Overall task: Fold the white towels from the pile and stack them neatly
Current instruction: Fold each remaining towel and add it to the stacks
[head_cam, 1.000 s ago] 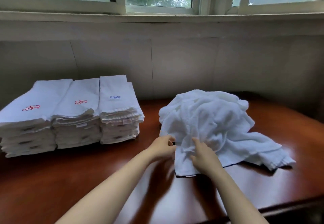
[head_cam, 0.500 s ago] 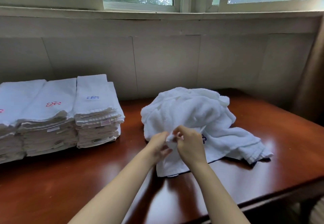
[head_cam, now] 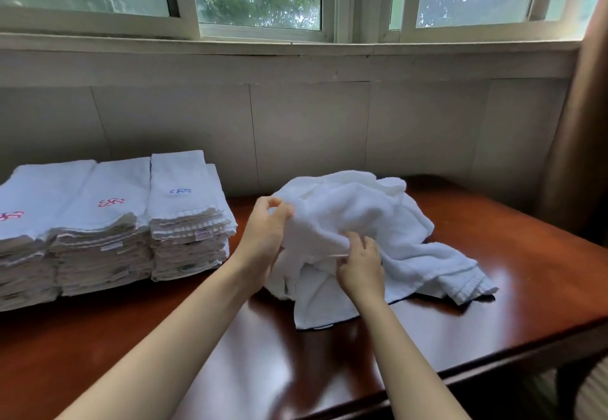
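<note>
three stacks of folded towels (head_cam: 108, 222) are seen along the left of the table (head_cam: 543, 274), set side by side w/ edges roughly lined up; embroidered marks show on top, red on the two left ones, blue on the right one. each stack is many layers deep, so most of the job is judged done already. what's left is the loose pile of white towels (head_cam: 378, 219), crumpled near the table's middle, just right of the stacks but not touching them. how many towels are in it can't be told; at least two seem tangled, one trailing off toward the right edge w/ a hemmed end lying flat.

the pile is being worked by both hands. the left hand (head_cam: 263, 238) is raised at the pile's left side, thumb and fingers curled and pinched on a bunched fold of cloth held above the table. the right hand (head_cam: 362, 268) is lower, at the front, fingers curled and nipping a thin edge or hem of the same heap. a single towel is prob. being picked out by its edge; nothing is spread flat for folding yet, so this towel's folds and stacking are all still to be done.

a window w/ trees beyond it is seen above the panelled wall.
</note>
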`<state>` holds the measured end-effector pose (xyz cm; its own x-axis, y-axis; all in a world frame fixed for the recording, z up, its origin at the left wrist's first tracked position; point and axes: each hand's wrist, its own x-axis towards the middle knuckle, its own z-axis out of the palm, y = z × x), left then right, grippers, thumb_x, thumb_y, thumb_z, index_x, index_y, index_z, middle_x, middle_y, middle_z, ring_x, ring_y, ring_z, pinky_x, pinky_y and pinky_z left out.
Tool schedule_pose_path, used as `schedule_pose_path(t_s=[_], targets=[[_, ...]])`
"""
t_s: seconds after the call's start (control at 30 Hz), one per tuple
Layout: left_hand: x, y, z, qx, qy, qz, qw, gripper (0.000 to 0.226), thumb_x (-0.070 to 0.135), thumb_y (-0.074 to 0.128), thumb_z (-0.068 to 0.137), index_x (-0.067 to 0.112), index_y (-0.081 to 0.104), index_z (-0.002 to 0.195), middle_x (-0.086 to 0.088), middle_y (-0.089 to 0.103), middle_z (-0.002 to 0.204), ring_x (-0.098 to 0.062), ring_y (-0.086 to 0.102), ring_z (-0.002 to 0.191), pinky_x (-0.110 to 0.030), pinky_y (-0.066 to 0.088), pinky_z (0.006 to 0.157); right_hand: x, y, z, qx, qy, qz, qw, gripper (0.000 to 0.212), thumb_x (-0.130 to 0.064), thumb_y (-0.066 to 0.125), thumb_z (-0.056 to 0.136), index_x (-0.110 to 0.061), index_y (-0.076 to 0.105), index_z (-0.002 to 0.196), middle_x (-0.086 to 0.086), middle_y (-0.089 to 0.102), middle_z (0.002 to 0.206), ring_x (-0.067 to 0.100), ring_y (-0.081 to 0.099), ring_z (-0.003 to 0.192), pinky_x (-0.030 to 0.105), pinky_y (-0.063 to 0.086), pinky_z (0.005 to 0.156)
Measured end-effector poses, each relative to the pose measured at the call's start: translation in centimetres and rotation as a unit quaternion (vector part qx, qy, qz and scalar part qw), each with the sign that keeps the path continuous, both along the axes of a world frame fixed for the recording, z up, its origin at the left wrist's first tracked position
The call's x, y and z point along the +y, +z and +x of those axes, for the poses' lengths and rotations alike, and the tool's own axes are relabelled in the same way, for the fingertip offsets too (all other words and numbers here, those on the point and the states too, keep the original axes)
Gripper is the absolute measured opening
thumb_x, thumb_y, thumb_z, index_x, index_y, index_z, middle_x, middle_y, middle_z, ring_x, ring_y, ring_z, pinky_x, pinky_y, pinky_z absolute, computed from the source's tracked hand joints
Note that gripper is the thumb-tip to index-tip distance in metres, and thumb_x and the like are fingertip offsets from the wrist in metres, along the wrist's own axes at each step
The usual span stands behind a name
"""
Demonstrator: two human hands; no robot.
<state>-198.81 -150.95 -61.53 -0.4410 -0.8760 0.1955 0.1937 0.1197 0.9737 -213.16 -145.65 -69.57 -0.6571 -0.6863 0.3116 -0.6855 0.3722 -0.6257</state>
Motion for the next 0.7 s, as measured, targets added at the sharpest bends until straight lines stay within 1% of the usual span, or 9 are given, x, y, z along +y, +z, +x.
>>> schedule_pose_path(t_s=[0.1, 0.17, 0.3, 0.37, 0.43, 0.5, 0.57, 0.63, 0.7], targets=[[-0.3, -0.2, 0.9, 0.044, -0.016, -0.005, 0.999, 0.034, 0.018, 0.068, 0.086, 0.035, 0.047, 0.106, 0.005, 0.055, 0.105, -0.005, 0.064, 0.074, -0.025, 0.051, 0.054, 0.2, 0.5, -0.3, 0.010, -0.044, -0.018, 0.999, 0.034, -0.007, 0.042, 0.086, -0.013, 0.055, 0.116, 0.011, 0.050, 0.121, 0.033, 0.048, 0.109, 0.038, 0.042, 0.085], [-0.6, -0.5, 1.3, 0.037, -0.065, -0.081, 0.994, 0.061, 0.014, 0.079, 0.070, 0.043, 0.047, 0.113, 0.008, 0.053, 0.115, -0.002, 0.064, 0.088, -0.020, 0.052, 0.065, 0.2, 0.5, -0.3, 0.040, -0.066, -0.038, 0.996, 0.029, -0.005, 0.041, 0.085, -0.010, 0.057, 0.108, 0.010, 0.059, 0.109, 0.034, 0.051, 0.104, 0.037, 0.039, 0.077], [-1.4, -0.5, 1.3, -0.207, -0.006, -0.268, 0.941, 0.080, 0.021, 0.075, 0.054, 0.041, 0.040, 0.124, 0.005, 0.043, 0.121, -0.014, 0.047, 0.116, -0.020, 0.043, 0.093, 0.5, 0.8, -0.3, -0.023, -0.050, -0.109, 0.993, 0.028, -0.004, 0.035, 0.089, -0.007, 0.057, 0.106, 0.017, 0.066, 0.096, 0.040, 0.057, 0.093, 0.037, 0.039, 0.072], [-1.8, -1.1, 0.8, -0.308, 0.029, -0.295, 0.904, 0.085, 0.023, 0.077, 0.063, 0.037, 0.034, 0.135, -0.001, 0.029, 0.119, -0.021, 0.037, 0.119, -0.027, 0.036, 0.102, 0.7, 1.4, -0.2, -0.024, -0.033, -0.159, 0.986, 0.028, -0.002, 0.035, 0.089, -0.005, 0.057, 0.106, 0.017, 0.065, 0.088, 0.039, 0.057, 0.085, 0.037, 0.040, 0.066], [-2.2, -1.9, 0.2, -0.340, 0.078, -0.284, 0.893, 0.068, 0.033, 0.072, 0.072, 0.029, 0.042, 0.133, -0.005, 0.025, 0.122, -0.028, 0.037, 0.119, -0.035, 0.038, 0.105, 1.1, 2.0, 0.5, 0.007, -0.002, -0.211, 0.978, 0.021, 0.000, 0.039, 0.088, -0.002, 0.057, 0.100, 0.016, 0.060, 0.073, 0.037, 0.055, 0.070, 0.034, 0.035, 0.057], [-2.7, -2.4, -0.3, -0.370, 0.128, -0.289, 0.874, 0.052, 0.046, 0.057, 0.074, 0.020, 0.056, 0.119, -0.009, 0.036, 0.125, -0.030, 0.043, 0.110, -0.034, 0.041, 0.096, 1.2, 2.3, 1.2, 0.038, 0.052, -0.241, 0.968, 0.010, 0.000, 0.048, 0.087, 0.001, 0.057, 0.091, 0.018, 0.059, 0.068, 0.036, 0.052, 0.063, 0.036, 0.036, 0.054], [-3.3, -3.2, -0.2, -0.406, 0.127, -0.322, 0.846, 0.034, 0.042, 0.055, 0.079, 0.019, 0.064, 0.102, -0.005, 0.057, 0.116, -0.023, 0.050, 0.096, -0.028, 0.041, 0.077, 1.2, 1.9, 1.7, 0.059, 0.118, -0.218, 0.967, 0.009, -0.009, 0.060, 0.087, -0.001, 0.058, 0.084, 0.014, 0.060, 0.069, 0.026, 0.048, 0.060, 0.033, 0.034, 0.056], [-3.9, -4.6, 0.6, -0.441, 0.073, -0.275, 0.851, 0.017, 0.040, 0.059, 0.082, 0.024, 0.061, 0.079, 0.000, 0.066, 0.092, -0.018, 0.055, 0.083, -0.025, 0.038, 0.062, 1.3, 1.4, 1.8, 0.044, 0.188, -0.112, 0.975, 0.017, -0.027, 0.066, 0.087, -0.010, 0.062, 0.089, -0.001, 0.063, 0.079, 0.018, 0.054, 0.072, 0.029, 0.035, 0.060], [-4.2, -6.6, 2.2, -0.498, 0.017, -0.213, 0.840, 0.034, 0.057, 0.051, 0.071, 0.024, 0.054, 0.062, 0.004, 0.061, 0.070, -0.018, 0.058, 0.075, -0.025, 0.034, 0.055, 1.4, 0.8, 1.4, 0.057, 0.237, 0.055, 0.968, 0.022, -0.035, 0.067, 0.083, -0.019, 0.066, 0.097, -0.006, 0.066, 0.096, 0.017, 0.060, 0.091, 0.029, 0.042, 0.067]])
